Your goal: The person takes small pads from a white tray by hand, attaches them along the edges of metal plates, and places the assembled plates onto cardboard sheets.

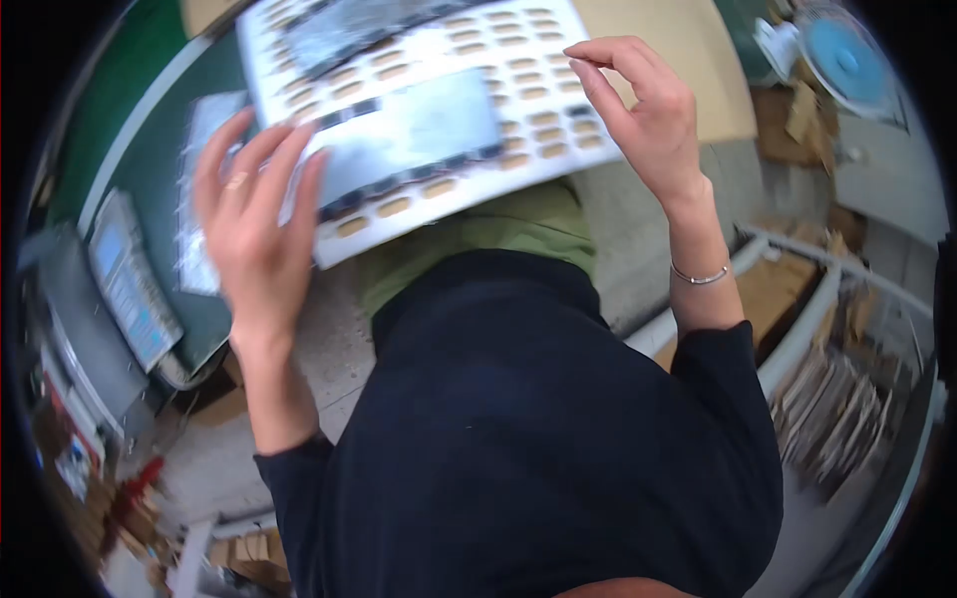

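Observation:
A white tray [399,231] with rows of oval cut-outs lies in front of me, tilted in view. On it rests a flat silvery rectangular panel [419,125] with small dark blocks along its edges. A similar panel [349,30] lies farther back. My left hand [257,214] is at the tray's left side, fingers spread and slightly blurred, close to the nearer panel's left end. Whether the fingertips touch the panel I cannot tell. Above the tray's right part, my right hand [648,115] has thumb and index tips pinched together; anything between them is too small to make out.
A clear plastic sheet [204,249] lies on the green table [130,164] at left, beside a device with a keypad and display [135,279]. At right are a round blue fan [847,58], cardboard pieces [797,130] and a rack of stacked cardboard sheets [827,409].

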Demonstrator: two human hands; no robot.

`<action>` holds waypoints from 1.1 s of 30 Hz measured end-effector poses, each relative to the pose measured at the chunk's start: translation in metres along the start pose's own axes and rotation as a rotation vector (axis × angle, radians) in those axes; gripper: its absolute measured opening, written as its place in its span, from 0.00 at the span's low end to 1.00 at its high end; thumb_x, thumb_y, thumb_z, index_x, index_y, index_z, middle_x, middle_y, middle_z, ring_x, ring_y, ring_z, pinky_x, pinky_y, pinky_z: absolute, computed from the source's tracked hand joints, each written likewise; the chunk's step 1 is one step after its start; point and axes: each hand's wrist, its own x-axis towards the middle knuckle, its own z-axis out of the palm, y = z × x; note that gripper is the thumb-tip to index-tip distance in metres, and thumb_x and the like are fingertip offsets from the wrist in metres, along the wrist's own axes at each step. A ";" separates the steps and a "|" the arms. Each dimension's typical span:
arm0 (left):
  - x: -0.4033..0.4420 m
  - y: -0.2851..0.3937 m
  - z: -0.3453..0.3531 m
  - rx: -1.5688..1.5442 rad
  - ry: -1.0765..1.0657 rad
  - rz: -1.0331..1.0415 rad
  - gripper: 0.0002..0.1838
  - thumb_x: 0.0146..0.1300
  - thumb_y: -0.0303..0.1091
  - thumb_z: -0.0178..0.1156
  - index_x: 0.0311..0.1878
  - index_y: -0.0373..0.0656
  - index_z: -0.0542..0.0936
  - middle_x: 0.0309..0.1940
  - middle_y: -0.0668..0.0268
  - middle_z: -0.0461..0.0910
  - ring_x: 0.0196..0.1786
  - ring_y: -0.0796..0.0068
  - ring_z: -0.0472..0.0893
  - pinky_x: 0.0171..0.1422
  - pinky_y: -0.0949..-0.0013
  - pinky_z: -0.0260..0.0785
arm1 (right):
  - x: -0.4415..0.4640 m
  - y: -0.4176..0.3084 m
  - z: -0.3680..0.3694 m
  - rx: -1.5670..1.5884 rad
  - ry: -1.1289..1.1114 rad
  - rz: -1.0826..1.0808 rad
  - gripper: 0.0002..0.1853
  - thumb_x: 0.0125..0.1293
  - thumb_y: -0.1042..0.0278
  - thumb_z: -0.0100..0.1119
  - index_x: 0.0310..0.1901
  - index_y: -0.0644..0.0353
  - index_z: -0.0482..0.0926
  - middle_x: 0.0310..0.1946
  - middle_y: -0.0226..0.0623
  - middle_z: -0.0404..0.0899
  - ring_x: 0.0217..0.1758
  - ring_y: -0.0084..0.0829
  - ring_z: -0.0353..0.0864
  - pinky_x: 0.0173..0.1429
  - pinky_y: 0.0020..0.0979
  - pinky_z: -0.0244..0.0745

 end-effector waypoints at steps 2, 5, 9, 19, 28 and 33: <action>-0.013 0.014 -0.008 -0.024 0.012 -0.028 0.13 0.59 0.24 0.74 0.48 0.43 0.90 0.47 0.63 0.88 0.62 0.56 0.80 0.67 0.55 0.73 | -0.028 0.024 -0.022 -0.043 -0.051 0.073 0.06 0.65 0.76 0.68 0.43 0.60 0.86 0.37 0.38 0.86 0.41 0.40 0.86 0.45 0.36 0.81; -0.029 0.037 -0.002 -0.108 0.016 -0.045 0.13 0.58 0.22 0.75 0.46 0.43 0.91 0.44 0.63 0.88 0.60 0.56 0.82 0.67 0.52 0.73 | -0.060 0.038 -0.026 -0.094 -0.102 0.039 0.05 0.65 0.74 0.69 0.42 0.60 0.85 0.39 0.37 0.86 0.42 0.39 0.86 0.46 0.36 0.82; -0.035 0.055 0.005 -0.218 -0.060 -0.025 0.12 0.61 0.19 0.70 0.47 0.41 0.90 0.44 0.62 0.89 0.61 0.57 0.82 0.70 0.54 0.71 | -0.065 0.039 -0.008 -0.169 -0.125 -0.098 0.08 0.62 0.76 0.66 0.43 0.58 0.84 0.40 0.35 0.85 0.44 0.36 0.85 0.46 0.36 0.83; -0.043 0.044 -0.014 -0.116 0.126 -0.192 0.09 0.61 0.20 0.71 0.44 0.41 0.90 0.40 0.64 0.90 0.56 0.59 0.84 0.64 0.57 0.74 | -0.035 0.021 -0.013 -0.385 -0.522 -0.237 0.10 0.59 0.80 0.60 0.42 0.61 0.74 0.40 0.39 0.77 0.45 0.42 0.84 0.46 0.41 0.84; -0.065 0.012 -0.019 -0.304 0.206 -0.630 0.09 0.71 0.27 0.66 0.50 0.36 0.89 0.42 0.60 0.90 0.43 0.74 0.86 0.52 0.71 0.77 | -0.019 0.016 -0.016 -0.429 -0.684 -0.251 0.06 0.60 0.78 0.58 0.38 0.63 0.73 0.38 0.42 0.77 0.41 0.44 0.85 0.43 0.44 0.83; -0.064 0.002 -0.005 -0.478 0.014 -0.977 0.19 0.74 0.34 0.63 0.64 0.38 0.83 0.40 0.60 0.88 0.35 0.80 0.82 0.39 0.73 0.77 | -0.017 0.029 -0.014 -0.282 -0.518 -0.236 0.05 0.63 0.77 0.61 0.39 0.60 0.76 0.38 0.39 0.77 0.41 0.40 0.83 0.44 0.43 0.81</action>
